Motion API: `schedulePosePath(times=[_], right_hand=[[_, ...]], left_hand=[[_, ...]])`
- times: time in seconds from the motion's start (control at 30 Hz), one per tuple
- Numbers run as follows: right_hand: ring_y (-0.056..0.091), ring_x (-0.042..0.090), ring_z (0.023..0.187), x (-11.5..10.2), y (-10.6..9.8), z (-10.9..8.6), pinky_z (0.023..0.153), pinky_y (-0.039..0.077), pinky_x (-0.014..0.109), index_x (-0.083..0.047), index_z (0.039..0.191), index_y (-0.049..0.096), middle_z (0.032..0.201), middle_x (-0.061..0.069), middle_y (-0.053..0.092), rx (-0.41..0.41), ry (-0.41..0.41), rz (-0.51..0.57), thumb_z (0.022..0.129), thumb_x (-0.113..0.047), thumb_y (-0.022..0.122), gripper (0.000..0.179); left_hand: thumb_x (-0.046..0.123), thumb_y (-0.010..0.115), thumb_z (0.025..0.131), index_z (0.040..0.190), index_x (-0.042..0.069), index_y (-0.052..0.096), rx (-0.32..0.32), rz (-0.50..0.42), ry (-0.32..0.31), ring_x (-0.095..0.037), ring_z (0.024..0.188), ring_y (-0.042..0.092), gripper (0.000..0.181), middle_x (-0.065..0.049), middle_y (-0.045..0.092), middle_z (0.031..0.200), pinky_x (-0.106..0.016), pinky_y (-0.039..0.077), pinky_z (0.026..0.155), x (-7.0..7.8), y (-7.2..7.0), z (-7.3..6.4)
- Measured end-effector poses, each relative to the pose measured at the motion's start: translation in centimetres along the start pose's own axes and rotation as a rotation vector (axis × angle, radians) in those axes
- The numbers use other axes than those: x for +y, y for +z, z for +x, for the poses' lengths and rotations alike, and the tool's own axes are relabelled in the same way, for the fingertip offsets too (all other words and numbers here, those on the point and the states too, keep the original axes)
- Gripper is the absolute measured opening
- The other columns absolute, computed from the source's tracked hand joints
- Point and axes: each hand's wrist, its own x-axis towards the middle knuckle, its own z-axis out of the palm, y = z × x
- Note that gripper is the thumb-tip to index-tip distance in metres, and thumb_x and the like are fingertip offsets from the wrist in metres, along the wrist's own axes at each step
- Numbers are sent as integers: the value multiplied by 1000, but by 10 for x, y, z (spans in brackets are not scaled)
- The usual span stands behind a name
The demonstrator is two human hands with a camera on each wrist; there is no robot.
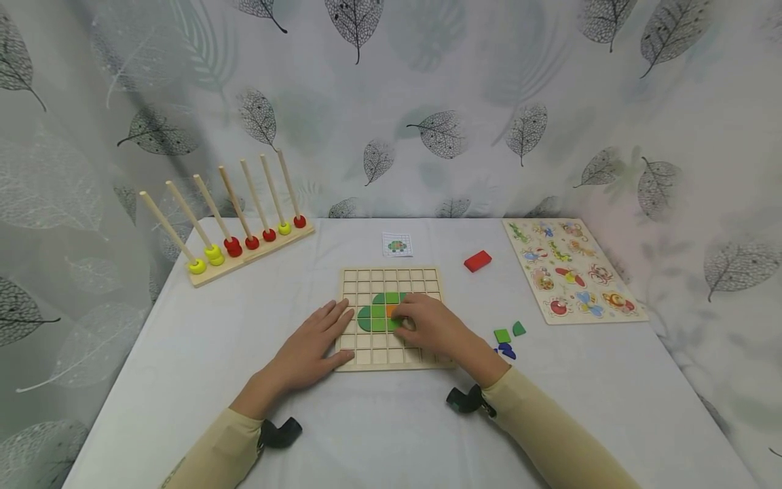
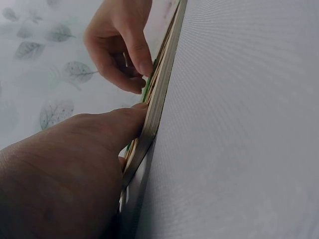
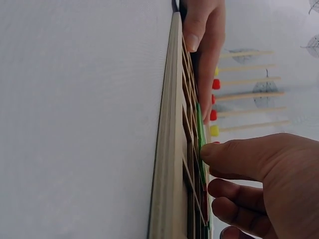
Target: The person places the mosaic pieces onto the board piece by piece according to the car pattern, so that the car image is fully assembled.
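Head view gives me the board [image 1: 363, 356] on the table [image 1: 379, 435], its grid partly filled with green tiles [image 1: 378, 324] and an orange tile [image 1: 390, 310]. The left hand [image 1: 311, 350] lies with fingers spread over the board's left edge, gripping nothing that I can see. The right hand [image 1: 436, 329] bends its fingers in at the tiles, thumb tip against a green one; whether it pinches or merely presses, I cannot tell. I judge the tiles light, stiff and smooth, apt to slip, so I'd take each by opposite edges. The board looks rigid, best steadied at its rim. The right hand hides several cells, and both wrist views show the grid almost edge-on.
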Motion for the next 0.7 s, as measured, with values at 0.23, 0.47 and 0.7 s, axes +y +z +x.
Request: schedulePosePath(times=[0.23,0.47,0.7], right_hand=[[60,11,95,1,1,-1,86,57,30,-16,113,83,104,-7,68,11,-7,4,94,-19,88,20],[59,11,96,0,2,-1,86,58,29,-16,114,83,104,-7,68,9,-4,0,94,-18,88,20],[59,11,95,0,2,-1,85,58,29,-16,114,83,105,-6,68,19,-14,5,94,-18,88,21]], left_hand=[[48,65,107,170,5,34,2,2,4,-37,164,17,83,-13,24,178,-55,20,131,1,-1,0],[48,65,107,170,5,34,-1,10,0,-37,164,18,83,-13,24,178,-55,21,131,3,-2,0],[48,66,106,170,5,34,-1,6,0,-37,164,18,83,-13,25,178,-55,20,131,3,-2,0]])
